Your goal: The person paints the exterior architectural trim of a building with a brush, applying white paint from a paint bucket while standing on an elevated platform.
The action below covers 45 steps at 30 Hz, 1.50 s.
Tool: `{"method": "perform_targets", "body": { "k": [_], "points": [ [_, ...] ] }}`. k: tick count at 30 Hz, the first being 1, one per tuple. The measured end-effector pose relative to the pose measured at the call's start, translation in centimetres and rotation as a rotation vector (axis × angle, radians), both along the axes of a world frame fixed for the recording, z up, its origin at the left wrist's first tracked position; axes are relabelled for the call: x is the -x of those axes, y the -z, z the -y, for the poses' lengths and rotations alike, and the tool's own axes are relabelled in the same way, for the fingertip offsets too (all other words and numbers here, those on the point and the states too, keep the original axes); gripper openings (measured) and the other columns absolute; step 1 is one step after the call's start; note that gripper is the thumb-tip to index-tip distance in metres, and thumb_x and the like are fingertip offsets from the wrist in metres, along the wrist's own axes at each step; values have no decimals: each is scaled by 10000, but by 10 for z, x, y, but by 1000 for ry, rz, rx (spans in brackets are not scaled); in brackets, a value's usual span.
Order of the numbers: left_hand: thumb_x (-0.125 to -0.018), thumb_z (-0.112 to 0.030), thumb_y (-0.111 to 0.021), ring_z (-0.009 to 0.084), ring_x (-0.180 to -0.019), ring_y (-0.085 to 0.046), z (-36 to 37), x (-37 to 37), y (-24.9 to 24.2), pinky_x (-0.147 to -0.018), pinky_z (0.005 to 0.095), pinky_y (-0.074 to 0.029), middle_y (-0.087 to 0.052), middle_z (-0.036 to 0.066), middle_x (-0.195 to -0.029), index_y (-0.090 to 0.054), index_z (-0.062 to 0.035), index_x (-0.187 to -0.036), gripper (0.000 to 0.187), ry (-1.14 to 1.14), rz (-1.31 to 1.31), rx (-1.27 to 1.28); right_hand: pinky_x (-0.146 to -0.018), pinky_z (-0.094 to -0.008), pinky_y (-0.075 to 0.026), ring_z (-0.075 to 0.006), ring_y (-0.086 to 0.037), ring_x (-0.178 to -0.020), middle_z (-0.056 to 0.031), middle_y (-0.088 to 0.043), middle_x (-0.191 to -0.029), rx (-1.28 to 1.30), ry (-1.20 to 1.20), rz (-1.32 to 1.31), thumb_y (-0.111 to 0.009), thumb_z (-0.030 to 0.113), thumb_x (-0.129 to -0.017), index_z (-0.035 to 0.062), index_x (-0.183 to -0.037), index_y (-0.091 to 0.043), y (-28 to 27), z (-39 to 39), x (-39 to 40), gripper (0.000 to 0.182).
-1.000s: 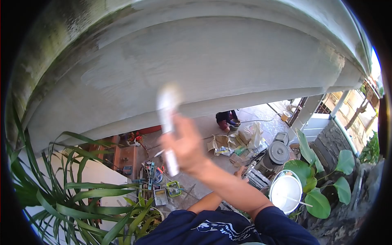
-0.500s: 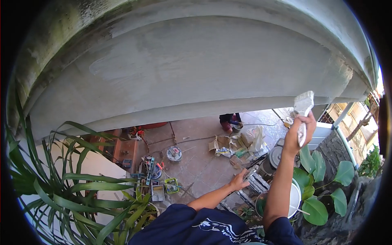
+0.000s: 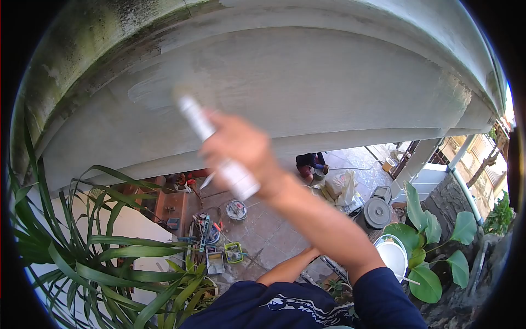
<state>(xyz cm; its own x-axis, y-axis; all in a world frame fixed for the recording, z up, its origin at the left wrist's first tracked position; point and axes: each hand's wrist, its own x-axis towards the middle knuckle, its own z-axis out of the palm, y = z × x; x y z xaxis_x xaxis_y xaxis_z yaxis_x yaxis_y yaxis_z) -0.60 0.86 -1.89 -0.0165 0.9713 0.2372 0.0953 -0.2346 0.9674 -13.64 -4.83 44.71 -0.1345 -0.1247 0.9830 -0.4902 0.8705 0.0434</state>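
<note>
The right hand is closed around the white handle of a brush, which slants up and to the left in front of a grey plastered wall; both are blurred, and whether the bristles touch the plaster cannot be told. The lower end of the handle sticks out below the fist. The left arm reaches forward, but its hand is hidden behind the right forearm, so its grip cannot be told. Just beside the right upper arm is a white bucket with a thin stick across its rim, next to a broad-leaved plant and near a grey lidded bin. On the tiled floor below, another person crouches by a small container, well apart from a green basket and a round pail.
</note>
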Motion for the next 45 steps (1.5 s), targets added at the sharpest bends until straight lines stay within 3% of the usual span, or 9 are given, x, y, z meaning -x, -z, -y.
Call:
{"method": "perform_targets", "body": {
  "k": [5, 7, 13, 19, 24, 26, 28, 37, 45],
  "points": [
    [-732, -210, -705, 360, -1084, -607, 7, 11, -15, -938, 416, -463, -621, 234, -1122, -450, -7, -1231, 596, 2, -100, 55, -858, -338, -540, -234, -679, -1003, -204, -677, -1143, 324, 307, -106, -675, -47, -819, 24, -861, -661, -6, -98, -134, 83],
    [-730, -214, -703, 303, -1050, -616, 5, 10, -8, -922, 409, -463, -629, 211, -1091, -461, 4, -1212, 582, -4, -103, 1, -854, -338, -540, -233, -677, -992, -203, -673, -1155, 335, 507, -206, -663, -55, -821, 24, -857, -652, 4, -116, -171, 87],
    [-742, -204, -704, 401, -1123, -597, 10, 7, -22, -949, 434, -462, -614, 260, -1159, -449, -17, -1249, 598, -18, -111, 60, -819, -408, -543, -304, -663, -993, -202, -676, -1035, 63, 1069, -357, -641, -67, -756, 22, -833, -657, -10, -110, -179, 119],
    [-748, -196, -702, 402, -1128, -596, 1, -4, 7, -953, 436, -462, -613, 261, -1164, -457, -16, -1240, 579, -17, 8, -58, -846, -506, -547, -448, -634, -950, -384, -582, -1104, -62, 328, -26, -613, 101, -741, 45, -793, -559, 2, 36, 3, 94],
    [-748, -194, -701, 402, -1128, -596, 5, -7, -5, -954, 438, -462, -614, 260, -1163, -463, -13, -1225, 563, -39, -36, -56, -785, -423, -552, -363, -659, -927, -208, -654, -1100, 50, -150, 138, -658, 114, -756, 58, -812, -579, -15, 33, 25, 112],
    [-748, -193, -701, 401, -1128, -596, 1, -3, -7, -954, 438, -462, -614, 260, -1162, -466, -12, -1219, 556, -83, -77, -86, -855, -414, -546, -345, -675, -875, -196, -676, -924, 183, -197, -17, -673, 62, -740, 46, -807, -629, -18, -15, -7, 82],
    [-749, -188, -697, 387, -1132, -599, 1, 7, 0, -954, 432, -464, -615, 256, -1155, -474, -6, -1178, 516, -32, -104, -30, -841, -342, -532, -233, -677, -964, -195, -700, -1076, 451, -47, 16, -720, 15, -762, 39, -839, -694, -2, -60, -67, 85],
    [-736, -176, -694, 363, -1087, -623, 8, 6, -15, -928, 426, -471, -630, 248, -1113, -460, -19, -1206, 548, 5, -69, 25, -886, -356, -482, -259, -628, -1016, -151, -655, -993, 633, 1072, -343, -650, -20, -815, 11, -845, -654, 71, -214, -311, 43],
    [-738, -186, -705, 380, -1105, -618, 3, 4, -3, -926, 436, -473, -634, 250, -1128, -459, -23, -1217, 562, -39, -91, -7, -723, -432, -545, -385, -622, -949, -265, -582, -1085, 32, 827, -111, -691, 69, -684, 37, -771, -648, 56, -49, -69, 102]
  ]
}}
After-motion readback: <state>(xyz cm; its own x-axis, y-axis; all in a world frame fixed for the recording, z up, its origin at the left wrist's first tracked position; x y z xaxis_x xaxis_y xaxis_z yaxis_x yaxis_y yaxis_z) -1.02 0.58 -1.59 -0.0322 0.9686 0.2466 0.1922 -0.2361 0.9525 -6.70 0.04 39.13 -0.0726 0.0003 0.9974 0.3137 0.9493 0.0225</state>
